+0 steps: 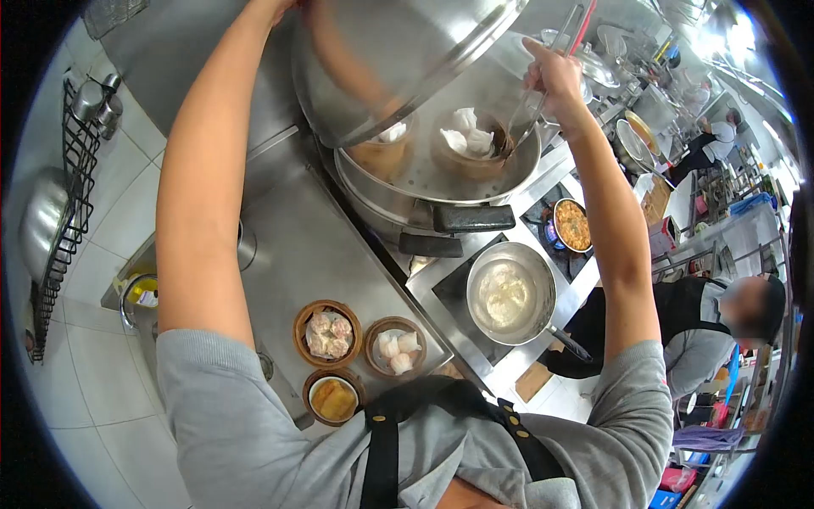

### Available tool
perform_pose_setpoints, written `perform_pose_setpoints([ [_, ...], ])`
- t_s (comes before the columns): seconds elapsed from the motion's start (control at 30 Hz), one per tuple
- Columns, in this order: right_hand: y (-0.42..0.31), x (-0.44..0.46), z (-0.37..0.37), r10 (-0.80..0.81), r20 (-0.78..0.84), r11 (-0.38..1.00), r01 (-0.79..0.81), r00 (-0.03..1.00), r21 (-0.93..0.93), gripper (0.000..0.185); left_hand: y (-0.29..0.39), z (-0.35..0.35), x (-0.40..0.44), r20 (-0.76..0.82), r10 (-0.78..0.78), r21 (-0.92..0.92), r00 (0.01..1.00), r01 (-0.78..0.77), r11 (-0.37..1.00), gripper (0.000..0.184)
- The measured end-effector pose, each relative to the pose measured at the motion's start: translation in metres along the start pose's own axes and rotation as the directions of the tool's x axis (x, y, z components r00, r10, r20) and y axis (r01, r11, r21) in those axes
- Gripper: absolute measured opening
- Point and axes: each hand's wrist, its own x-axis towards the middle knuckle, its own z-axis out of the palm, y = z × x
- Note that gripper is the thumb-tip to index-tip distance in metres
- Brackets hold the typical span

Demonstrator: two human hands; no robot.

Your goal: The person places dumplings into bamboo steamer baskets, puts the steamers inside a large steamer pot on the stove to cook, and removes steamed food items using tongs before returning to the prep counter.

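My left hand [275,7], mostly cut off at the top edge, holds the large steel lid [390,59] tilted up over the steamer pot [381,204]. My right hand [555,75] is closed on metal tongs [536,100] reaching down into the pot. Their tips are at the right side of a bamboo steamer basket [471,165] with white dumplings [465,136]; whether they grip its rim is unclear. Another bamboo basket [377,161] sits to its left, partly behind the lid.
Baskets of shumai [328,333], pale dumplings [398,349] and yellowish-brown food [333,399] stand on the steel counter [314,254]. A saucepan of liquid [511,293] and a pan of food [572,225] over a blue flame are at right. Another person [687,339] stands nearby.
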Motion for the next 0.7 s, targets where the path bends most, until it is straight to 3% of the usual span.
perform_pose_setpoints([
  [0.13,0.007,0.026,-0.021,-0.076,0.0,0.997,0.076,0.997,0.028,0.021,0.005,0.004,-0.011,-0.063,-0.019,-0.087,0.998,0.014,0.996,0.042],
  [0.23,0.007,0.028,-0.022,0.0,-0.053,0.985,0.01,0.999,0.175,0.02,0.004,0.0,-0.013,-0.043,-0.003,-0.1,0.999,-0.002,0.995,0.042],
  [0.33,0.018,0.038,-0.021,-0.002,-0.098,0.998,0.009,0.995,0.069,0.016,0.0,-0.004,-0.008,-0.005,-0.015,-0.11,1.0,0.014,0.994,0.043],
  [0.43,0.028,0.058,-0.025,0.074,-0.01,0.992,-0.073,0.997,0.101,0.019,0.006,-0.009,-0.018,-0.041,-0.049,-0.06,0.998,0.046,0.997,0.043],
  [0.6,0.037,0.07,-0.03,0.168,-0.095,0.985,-0.164,0.981,0.05,0.022,-0.017,-0.02,-0.006,-0.079,0.044,-0.091,0.996,-0.051,0.995,0.044],
  [0.7,0.037,0.066,-0.029,0.232,-0.142,0.969,-0.217,0.962,0.116,0.024,-0.009,-0.024,-0.021,-0.088,-0.015,-0.087,0.996,0.007,0.996,0.044],
])
